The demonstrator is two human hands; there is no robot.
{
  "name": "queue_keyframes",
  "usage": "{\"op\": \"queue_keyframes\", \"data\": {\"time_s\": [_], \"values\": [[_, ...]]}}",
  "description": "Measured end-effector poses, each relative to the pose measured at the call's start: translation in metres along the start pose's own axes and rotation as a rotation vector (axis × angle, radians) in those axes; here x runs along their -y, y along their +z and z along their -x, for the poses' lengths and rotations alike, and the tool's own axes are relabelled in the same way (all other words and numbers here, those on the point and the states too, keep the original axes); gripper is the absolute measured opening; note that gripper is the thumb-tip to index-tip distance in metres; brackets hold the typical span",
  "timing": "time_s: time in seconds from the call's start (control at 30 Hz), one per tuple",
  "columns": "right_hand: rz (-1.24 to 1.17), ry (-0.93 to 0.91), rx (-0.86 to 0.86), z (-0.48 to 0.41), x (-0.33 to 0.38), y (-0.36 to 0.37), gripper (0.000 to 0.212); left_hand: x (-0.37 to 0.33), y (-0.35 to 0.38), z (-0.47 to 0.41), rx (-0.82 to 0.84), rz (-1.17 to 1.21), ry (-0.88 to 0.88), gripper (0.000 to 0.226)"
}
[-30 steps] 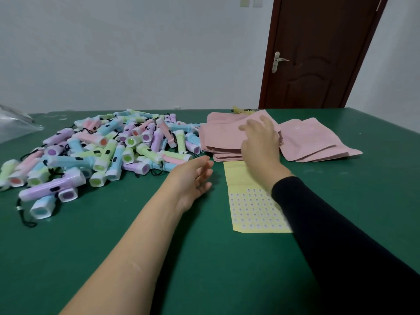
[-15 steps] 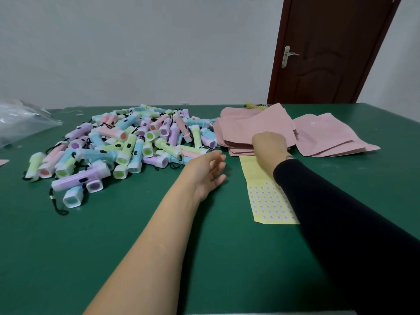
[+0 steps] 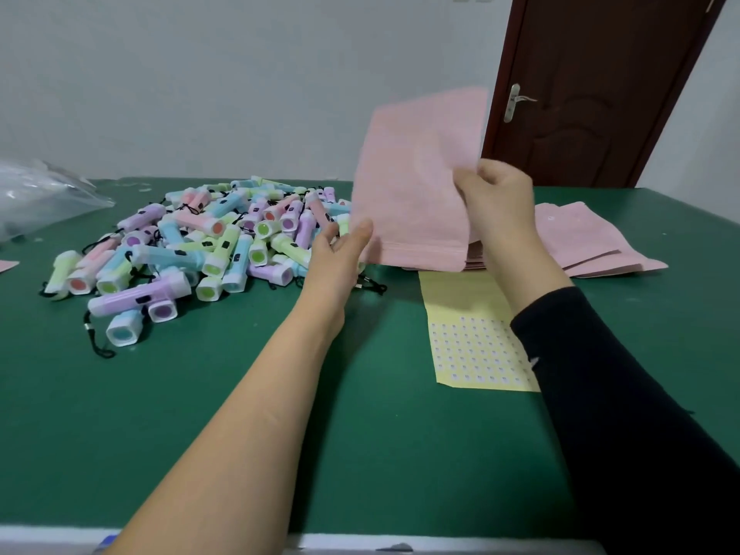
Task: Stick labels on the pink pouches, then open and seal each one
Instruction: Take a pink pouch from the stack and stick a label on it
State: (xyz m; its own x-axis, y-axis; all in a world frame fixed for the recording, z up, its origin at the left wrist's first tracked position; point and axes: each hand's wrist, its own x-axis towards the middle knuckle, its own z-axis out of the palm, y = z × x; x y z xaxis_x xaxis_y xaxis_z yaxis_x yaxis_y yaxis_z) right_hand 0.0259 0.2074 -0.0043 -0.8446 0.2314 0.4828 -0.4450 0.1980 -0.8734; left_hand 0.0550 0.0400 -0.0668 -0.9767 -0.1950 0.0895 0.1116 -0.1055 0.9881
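The right grip, a bare hand coming out of a black sleeve, has its thumb and curled fingers pinched on the right edge of a flat, matte pink pouch. It holds the pouch up in the air, nearly upright, above and beyond the far end of the yellow backing sheet of small round labels. The left grip, on a bare forearm, is spread loose and holds nothing. It hovers left of the sheet's far end, its thumb close by the raised pouch's lower left corner; whether it touches the pouch cannot be told. The yellow sheet lies flat on the green felt-like surface, its near half dotted with labels and partly covered by the sleeve. At its far end sits a low stack of pink pouches, and more pink pouches fan out to the sheet's far right. Well left of the sheet lies a heap of small pastel plastic torches with black cords, and farther left again a crumpled clear plastic bag. Beyond the sheet, behind the surface, stands a dark brown wooden door with a metal handle.
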Motion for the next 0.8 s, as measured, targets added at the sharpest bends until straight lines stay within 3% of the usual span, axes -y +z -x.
{"op": "queue_keyframes", "data": {"time_s": [0.07, 0.13, 0.27, 0.43, 0.57, 0.6, 0.67, 0.8], "values": [[-0.191, 0.171, 0.041, 0.006, -0.011, -0.001, 0.02, 0.0, -0.002, 0.001, -0.016, -0.037, 0.081, 0.035], [-0.187, 0.237, 0.077, 0.009, -0.023, -0.001, 0.018, -0.001, -0.004, 0.002, -0.058, -0.078, 0.148, 0.015], [-0.29, 0.337, 0.196, 0.011, -0.039, -0.005, 0.012, -0.004, -0.007, 0.001, -0.117, -0.016, 0.184, 0.013], [-0.611, 0.457, 0.498, 0.027, -0.047, 0.005, 0.022, -0.007, -0.008, -0.002, -0.169, 0.39, 0.039, 0.009], [-0.658, 0.499, 0.559, 0.037, -0.04, 0.02, 0.053, -0.007, -0.005, -0.002, -0.158, 0.479, -0.023, 0.021], [-0.649, 0.493, 0.564, 0.04, -0.039, 0.023, 0.053, -0.007, -0.003, 0.0, -0.158, 0.457, -0.032, 0.021], [-0.549, 0.449, 0.54, 0.045, -0.039, 0.03, 0.034, -0.004, 0.002, 0.002, -0.193, 0.284, -0.045, 0.017], [-0.152, 0.35, 0.293, 0.051, -0.036, 0.041, 0.012, 0.0, 0.003, 0.005, -0.385, -0.342, 0.071, 0.041]]}}
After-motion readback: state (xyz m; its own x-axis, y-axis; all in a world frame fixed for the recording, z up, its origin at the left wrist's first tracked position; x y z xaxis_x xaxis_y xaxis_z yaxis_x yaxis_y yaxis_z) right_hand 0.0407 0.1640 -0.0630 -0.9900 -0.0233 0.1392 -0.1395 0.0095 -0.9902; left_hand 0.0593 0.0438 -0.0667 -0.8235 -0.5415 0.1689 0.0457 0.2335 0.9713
